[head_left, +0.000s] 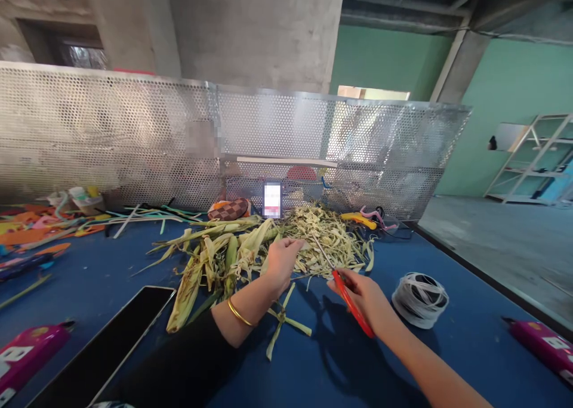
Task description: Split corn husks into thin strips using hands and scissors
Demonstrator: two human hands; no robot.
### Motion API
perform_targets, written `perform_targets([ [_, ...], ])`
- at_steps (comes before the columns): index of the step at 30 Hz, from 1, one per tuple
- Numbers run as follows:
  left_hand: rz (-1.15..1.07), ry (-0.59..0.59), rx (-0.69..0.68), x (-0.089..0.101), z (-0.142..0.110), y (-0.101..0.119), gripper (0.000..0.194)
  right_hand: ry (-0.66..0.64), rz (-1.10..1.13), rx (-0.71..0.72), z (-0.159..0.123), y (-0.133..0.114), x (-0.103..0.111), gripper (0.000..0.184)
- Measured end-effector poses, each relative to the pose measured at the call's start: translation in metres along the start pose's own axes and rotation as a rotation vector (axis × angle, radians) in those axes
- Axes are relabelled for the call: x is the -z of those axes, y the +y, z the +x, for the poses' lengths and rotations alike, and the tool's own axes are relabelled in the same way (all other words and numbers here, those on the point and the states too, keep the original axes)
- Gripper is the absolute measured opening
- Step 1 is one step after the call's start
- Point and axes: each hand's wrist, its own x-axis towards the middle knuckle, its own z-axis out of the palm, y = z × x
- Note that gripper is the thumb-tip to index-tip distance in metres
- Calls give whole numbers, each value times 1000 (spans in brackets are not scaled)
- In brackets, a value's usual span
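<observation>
On the near part of the blue surface [470, 354], a dark-screened phone [107, 342] is lying at the left, and magenta tools [33, 354] are resting toward both side edges. Slightly farther in, a crossed, knotted husk piece [283, 317] is lying just beside the left wrist, and a ball of white yarn [421, 300] is sitting to the right of the right hand [364, 291]. That hand is curling around the red handles of the scissors [353, 308], gripping them while the blades are pointing away toward the shredded husks [333, 235]. The left hand [282, 260] is hovering just before the husks, its fingertips pinching together in a narrow, almost gapless hold; whether a thin strip is lying between them, one cannot tell. Left of it, long whole husks [206, 271] are spreading. Beyond, a checkered pouch [229, 210] and a lit screen [272, 199] are standing before a perforated metal panel [277, 121].
</observation>
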Motion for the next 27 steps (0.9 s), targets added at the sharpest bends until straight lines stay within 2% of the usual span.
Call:
perform_targets([
  [3,-20,-22,-19,3,5,4,23,25,-471,-6,1,1,7,32],
  [5,-23,-59,-44,4,8,8,24,7,-723,-47,1,3,10,35],
  [8,-17,-127,-87,7,9,16,23,-72,-858,-43,-2,5,13,37],
  [10,19,-191,-128,9,6,22,23,-107,-863,-20,-4,3,16,27],
  [12,80,-273,-174,10,2,27,24,-69,-767,20,-2,-4,22,20],
  [13,111,-319,-191,10,-1,29,24,-22,-651,50,1,-10,24,20],
  [16,146,-436,-193,8,-11,37,20,116,-90,142,14,-30,28,37],
  [17,140,-456,-184,8,-14,40,17,122,64,138,19,-36,27,41],
  [20,87,-450,-140,5,-22,45,12,11,364,116,30,-46,19,43],
  [23,68,-456,-107,4,-22,43,16,-31,480,103,32,-39,12,35],
  [27,167,-596,-142,10,-9,36,16,-14,452,102,30,-23,17,25],
])
